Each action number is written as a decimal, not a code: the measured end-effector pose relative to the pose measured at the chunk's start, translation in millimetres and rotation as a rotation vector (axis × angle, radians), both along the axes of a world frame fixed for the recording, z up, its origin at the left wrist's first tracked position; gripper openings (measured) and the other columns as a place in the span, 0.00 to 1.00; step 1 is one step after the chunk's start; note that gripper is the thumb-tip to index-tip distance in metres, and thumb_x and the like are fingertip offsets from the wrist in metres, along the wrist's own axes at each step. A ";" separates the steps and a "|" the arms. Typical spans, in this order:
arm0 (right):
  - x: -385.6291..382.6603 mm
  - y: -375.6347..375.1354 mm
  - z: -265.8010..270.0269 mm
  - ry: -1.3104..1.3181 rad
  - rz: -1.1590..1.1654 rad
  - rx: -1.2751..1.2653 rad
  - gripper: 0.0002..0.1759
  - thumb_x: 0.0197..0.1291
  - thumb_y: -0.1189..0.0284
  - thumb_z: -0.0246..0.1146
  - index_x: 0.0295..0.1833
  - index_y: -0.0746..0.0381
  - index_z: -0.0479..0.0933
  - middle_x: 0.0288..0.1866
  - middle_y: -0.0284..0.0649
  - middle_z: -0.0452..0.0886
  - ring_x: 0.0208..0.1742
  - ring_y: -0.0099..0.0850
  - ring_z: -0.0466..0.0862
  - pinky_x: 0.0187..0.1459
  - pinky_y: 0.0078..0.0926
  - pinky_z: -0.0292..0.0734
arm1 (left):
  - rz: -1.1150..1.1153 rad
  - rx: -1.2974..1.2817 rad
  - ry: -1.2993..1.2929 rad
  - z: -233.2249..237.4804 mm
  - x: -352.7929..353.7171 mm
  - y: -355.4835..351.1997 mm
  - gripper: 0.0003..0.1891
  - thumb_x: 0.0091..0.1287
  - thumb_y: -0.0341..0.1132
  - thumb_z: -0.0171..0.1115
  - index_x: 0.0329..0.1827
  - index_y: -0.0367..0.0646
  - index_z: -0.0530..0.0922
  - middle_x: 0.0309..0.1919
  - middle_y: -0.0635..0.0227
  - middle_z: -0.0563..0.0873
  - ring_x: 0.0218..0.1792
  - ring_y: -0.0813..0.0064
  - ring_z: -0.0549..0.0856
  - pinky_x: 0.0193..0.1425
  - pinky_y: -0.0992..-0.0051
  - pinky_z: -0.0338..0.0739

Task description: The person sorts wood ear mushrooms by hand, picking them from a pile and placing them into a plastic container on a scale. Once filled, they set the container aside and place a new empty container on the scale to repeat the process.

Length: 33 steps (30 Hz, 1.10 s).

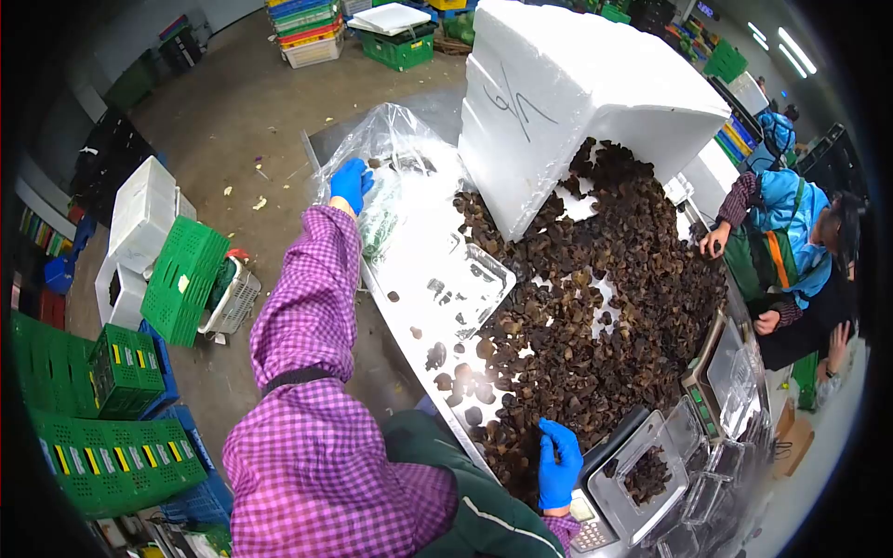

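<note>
My left hand [351, 184], in a blue glove, is stretched out to the table's far left edge beside a clear plastic bag [389, 139]. Its fingers are drawn together, and a small brown piece of wood ear mushroom [374, 163] shows at the tips. My right hand [558, 462], also gloved in blue, hovers at the near edge of a large heap of dark wood ear mushrooms [595, 316]. Its fingers are apart with nothing between them. Just right of it, a clear plastic tray [677, 484] with some mushrooms in it sits on a scale [592, 523].
A white foam box [530, 102] lies tipped over the heap. An empty clear tray [502, 270] rests on the white tabletop among loose pieces. More clear trays [712, 498] and a second scale [699, 381] stand right. Across the table, a person in blue [795, 223] works at the heap. Green crates [186, 279] stand left.
</note>
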State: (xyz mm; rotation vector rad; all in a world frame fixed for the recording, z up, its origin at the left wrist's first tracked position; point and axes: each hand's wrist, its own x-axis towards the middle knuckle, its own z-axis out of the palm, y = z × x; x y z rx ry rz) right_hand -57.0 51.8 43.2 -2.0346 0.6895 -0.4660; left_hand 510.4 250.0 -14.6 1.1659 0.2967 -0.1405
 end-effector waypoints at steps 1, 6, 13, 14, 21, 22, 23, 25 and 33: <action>8.6 2.3 3.5 0.005 0.025 -0.018 0.13 0.56 0.83 0.59 0.47 0.63 0.80 0.47 0.42 0.81 0.50 0.34 0.80 0.54 0.27 0.72 | -0.008 0.003 0.014 -3.8 0.8 1.1 0.17 0.66 0.30 0.57 0.57 0.40 0.74 0.47 0.63 0.83 0.43 0.71 0.83 0.44 0.73 0.80; 32.6 5.9 2.9 0.035 0.030 -0.083 0.12 0.56 0.84 0.59 0.45 0.64 0.80 0.45 0.41 0.82 0.47 0.33 0.81 0.52 0.27 0.73 | -0.070 0.146 -0.161 -0.4 -46.9 15.1 0.20 0.68 0.35 0.55 0.62 0.43 0.71 0.52 0.65 0.81 0.48 0.73 0.81 0.52 0.73 0.76; 38.3 12.7 -4.2 -0.020 0.090 -0.115 0.12 0.57 0.80 0.61 0.47 0.62 0.80 0.46 0.42 0.81 0.46 0.37 0.82 0.49 0.27 0.76 | -0.659 0.398 -0.306 15.4 -227.4 -44.0 0.14 0.67 0.32 0.58 0.54 0.39 0.77 0.46 0.67 0.84 0.44 0.79 0.82 0.45 0.80 0.75; 32.9 16.1 -1.2 0.001 0.092 -0.160 0.12 0.57 0.77 0.62 0.47 0.60 0.80 0.46 0.41 0.81 0.46 0.37 0.82 0.48 0.27 0.77 | -0.774 0.375 -0.353 1.1 -248.9 -57.5 0.14 0.66 0.31 0.59 0.54 0.40 0.78 0.46 0.67 0.85 0.43 0.80 0.82 0.44 0.80 0.76; -12.5 33.1 -16.4 0.032 -0.010 -0.192 0.14 0.56 0.70 0.64 0.49 0.51 0.80 0.47 0.35 0.81 0.43 0.34 0.82 0.43 0.29 0.79 | -1.447 0.597 -1.121 -56.1 -377.5 -170.9 0.42 0.46 0.40 0.75 0.67 0.48 0.66 0.64 0.55 0.69 0.63 0.58 0.71 0.65 0.64 0.67; -22.1 35.1 -16.4 0.033 -0.043 -0.189 0.14 0.56 0.70 0.64 0.49 0.51 0.80 0.47 0.35 0.81 0.43 0.34 0.82 0.43 0.29 0.79 | -1.570 0.677 -1.106 -60.7 -392.0 -179.5 0.47 0.44 0.42 0.76 0.70 0.50 0.62 0.67 0.51 0.65 0.64 0.51 0.68 0.69 0.61 0.61; -31.6 36.8 -15.8 0.044 -0.072 -0.186 0.14 0.56 0.70 0.63 0.49 0.51 0.79 0.47 0.35 0.81 0.44 0.34 0.82 0.43 0.29 0.79 | -1.623 0.815 -1.132 -65.1 -408.6 -183.0 0.42 0.44 0.41 0.76 0.66 0.51 0.67 0.64 0.50 0.67 0.62 0.51 0.69 0.66 0.61 0.65; -50.9 39.3 -18.2 0.051 -0.123 -0.177 0.14 0.56 0.70 0.63 0.49 0.50 0.79 0.47 0.34 0.81 0.44 0.34 0.82 0.43 0.29 0.79 | -1.696 0.905 -1.182 -85.4 -426.0 -192.2 0.36 0.44 0.40 0.76 0.60 0.50 0.73 0.58 0.53 0.72 0.57 0.53 0.73 0.62 0.61 0.69; -123.9 36.7 -34.9 -0.015 -0.233 -0.232 0.12 0.58 0.70 0.60 0.48 0.53 0.79 0.43 0.34 0.80 0.42 0.34 0.82 0.41 0.30 0.79 | -1.493 0.452 -0.830 -63.8 -415.7 -214.1 0.09 0.57 0.29 0.66 0.41 0.41 0.80 0.30 0.73 0.82 0.29 0.82 0.77 0.37 0.79 0.74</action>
